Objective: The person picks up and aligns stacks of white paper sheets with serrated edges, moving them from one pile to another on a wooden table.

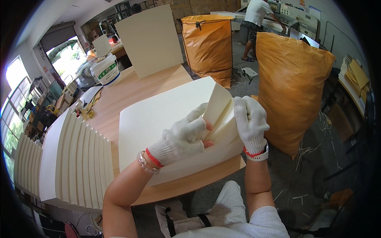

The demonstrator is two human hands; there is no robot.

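Far-left stack [28, 166]: cream sheets in steps; left of the nearer stack.
Nearer stack [81, 162]: cream pieces fanned stepwise, along left side of the wood-topped bench [141, 83].
Bucket [106, 71]: white, green-marked label; on bench, toward far end.
Upright panel [152, 43]: cream, large; stands at far edge of bench, right of bucket.
Cream board [162, 109]: large, folded, several layers parted at right end; lies on near part of bench, between both hands.
Left hand [183, 134]: white glove, bare fingertips; fingers bent, tips against the parted layers. Whether pinching or only pressing, cannot tell. Clear bracelet [147, 162] at wrist.
Far sack [208, 47]: orange, upright, beyond bench.
Right hand [250, 119]: white glove; fingers curled tight, grasping upper right edge of cream board. White watch [260, 154] at wrist.
Co-worker [256, 18]: white top, dark shorts; in background, arm toward machine [299, 18].
Near sack [291, 89]: orange, bulging; on floor, just beyond right hand.
Yellow sheets [357, 75]: piled, far right.
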